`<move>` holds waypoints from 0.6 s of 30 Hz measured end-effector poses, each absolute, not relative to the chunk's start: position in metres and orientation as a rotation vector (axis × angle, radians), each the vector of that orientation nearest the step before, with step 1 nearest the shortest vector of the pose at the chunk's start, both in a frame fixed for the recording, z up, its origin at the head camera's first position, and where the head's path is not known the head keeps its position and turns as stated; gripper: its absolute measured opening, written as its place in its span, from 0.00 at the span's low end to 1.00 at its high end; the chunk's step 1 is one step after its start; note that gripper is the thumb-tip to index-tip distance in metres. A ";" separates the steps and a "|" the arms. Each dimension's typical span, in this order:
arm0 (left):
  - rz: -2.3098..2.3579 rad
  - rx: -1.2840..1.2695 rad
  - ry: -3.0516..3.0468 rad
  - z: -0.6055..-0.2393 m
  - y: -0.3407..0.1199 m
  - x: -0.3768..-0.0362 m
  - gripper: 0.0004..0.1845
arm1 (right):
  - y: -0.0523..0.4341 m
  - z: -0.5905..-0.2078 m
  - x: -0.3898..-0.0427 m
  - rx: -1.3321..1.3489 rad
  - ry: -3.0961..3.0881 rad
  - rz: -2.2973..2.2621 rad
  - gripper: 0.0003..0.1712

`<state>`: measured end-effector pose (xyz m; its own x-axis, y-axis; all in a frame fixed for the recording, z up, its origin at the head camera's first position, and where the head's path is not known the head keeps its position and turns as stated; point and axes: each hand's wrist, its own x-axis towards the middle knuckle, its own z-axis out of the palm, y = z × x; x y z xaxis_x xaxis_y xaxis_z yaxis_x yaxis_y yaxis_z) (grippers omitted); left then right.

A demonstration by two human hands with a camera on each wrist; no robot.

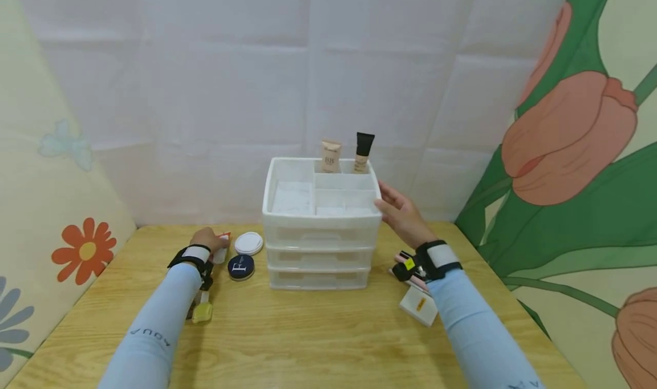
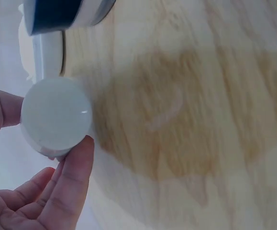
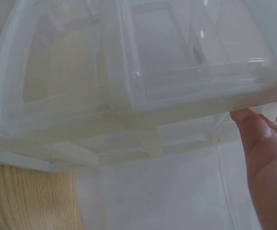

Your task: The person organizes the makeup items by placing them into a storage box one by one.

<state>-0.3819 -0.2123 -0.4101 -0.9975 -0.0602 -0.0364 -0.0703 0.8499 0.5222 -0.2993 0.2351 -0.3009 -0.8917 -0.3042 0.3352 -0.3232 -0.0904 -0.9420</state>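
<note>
At the left of the table, my left hand (image 1: 207,239) pinches a white tube or bottle (image 1: 220,253). The left wrist view shows its round white end (image 2: 57,114) between thumb and fingers. My right hand (image 1: 402,212) rests on the right side of a white drawer organizer (image 1: 320,222), near its top rim. In the right wrist view, the hand (image 3: 267,158) touches the translucent organizer (image 3: 176,105) at its edge. A beige BB tube (image 1: 331,155) and a black-capped tube (image 1: 364,151) stand in the organizer's back compartments.
Left of the organizer lie a white round compact (image 1: 248,243) and a dark blue round case (image 1: 240,267). A yellow-green item (image 1: 202,312) is beside the left forearm. Below the right wrist lie a white box (image 1: 419,306) and slim pink and black items (image 1: 405,258).
</note>
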 end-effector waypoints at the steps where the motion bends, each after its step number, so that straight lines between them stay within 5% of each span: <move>1: 0.853 -0.113 3.010 -0.409 -0.214 -0.381 0.20 | 0.235 -0.301 -0.299 0.725 -2.111 2.192 0.33; 18: 1.247 -0.091 2.852 -0.380 -0.245 -0.381 0.27 | 0.239 -0.301 -0.312 0.659 -2.121 2.215 0.32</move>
